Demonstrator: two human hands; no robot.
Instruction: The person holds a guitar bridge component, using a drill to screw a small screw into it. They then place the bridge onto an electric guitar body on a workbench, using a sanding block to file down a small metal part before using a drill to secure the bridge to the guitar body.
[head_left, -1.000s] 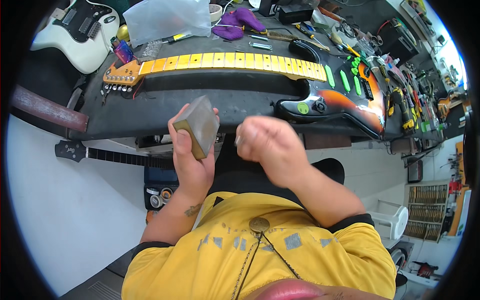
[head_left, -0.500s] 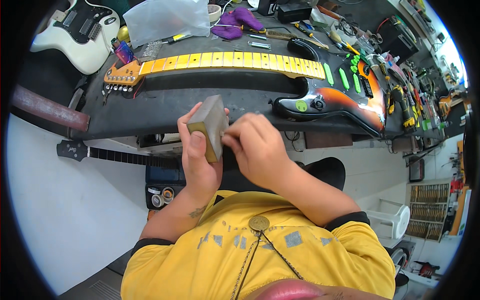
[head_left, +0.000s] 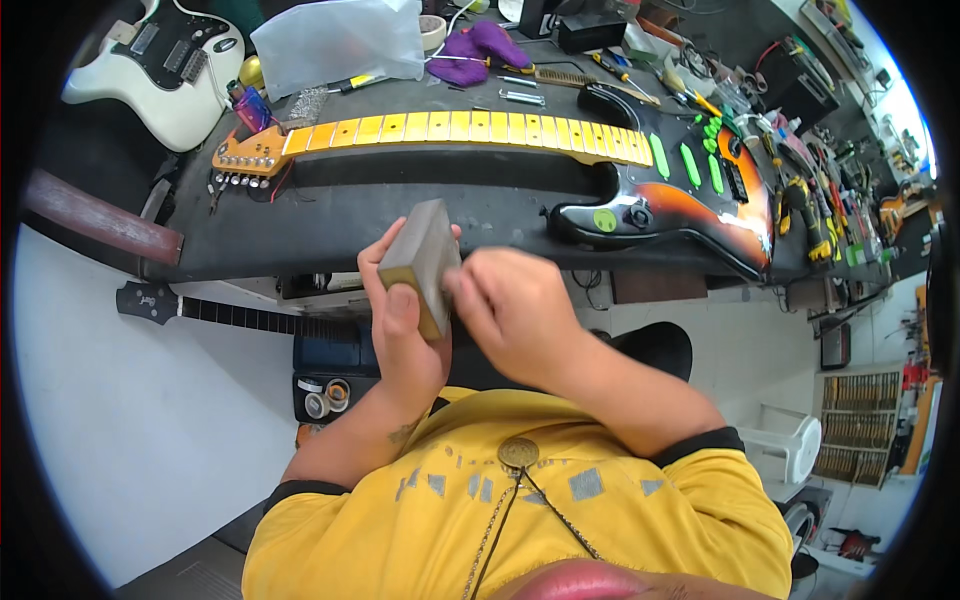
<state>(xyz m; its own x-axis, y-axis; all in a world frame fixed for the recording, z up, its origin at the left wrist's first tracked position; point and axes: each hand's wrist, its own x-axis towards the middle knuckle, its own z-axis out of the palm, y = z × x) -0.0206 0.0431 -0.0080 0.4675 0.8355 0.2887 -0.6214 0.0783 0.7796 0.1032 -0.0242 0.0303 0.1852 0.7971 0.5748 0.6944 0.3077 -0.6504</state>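
Note:
My left hand [head_left: 405, 335] grips a grey rectangular block [head_left: 425, 250] with a yellowish-brown side, held tilted in front of my chest. The thumb presses on the near side and the other fingers wrap behind it. Against the block's right face, my right hand [head_left: 510, 300] is closed with its fingertips pinched together. Whatever it pinches is too small and blurred to make out. Beyond both hands, a sunburst electric guitar [head_left: 680, 225] lies on the dark workbench [head_left: 350, 225], its maple neck [head_left: 430, 128] pointing left and no strings visible on it.
A white guitar [head_left: 95, 85] lies at the far left. Behind the neck are a translucent bag [head_left: 335, 45] and a purple cloth item [head_left: 480, 50]. Screwdrivers and other tools [head_left: 815, 215] crowd the bench's right end. A dark guitar neck [head_left: 240, 315] sticks out below the bench's front edge.
My right hand has shifted slightly up and right along the block's face and is blurred by motion. The block has tilted a little and moved slightly lower in my left hand.

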